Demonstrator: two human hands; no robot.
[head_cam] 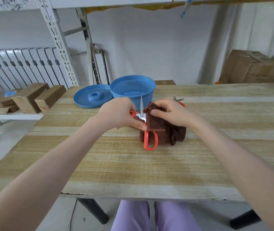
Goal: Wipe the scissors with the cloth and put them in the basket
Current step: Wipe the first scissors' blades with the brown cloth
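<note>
Red-handled scissors (150,140) are held upright over the wooden table (133,164), with one steel blade pointing up toward the blue basket (133,88). My left hand (118,114) grips them near the pivot and the upper handle. My right hand (170,113) pinches a brown cloth (167,130) against the other blade, which the cloth hides. The cloth's lower part bunches on the table behind the lower handle loop. A second pair of scissors (179,100) lies behind my right hand, mostly hidden.
A blue perforated lid (93,96) lies left of the basket. Wooden blocks (31,97) sit on a low shelf at the left. A cardboard box (251,67) stands at the back right. A radiator lines the left wall.
</note>
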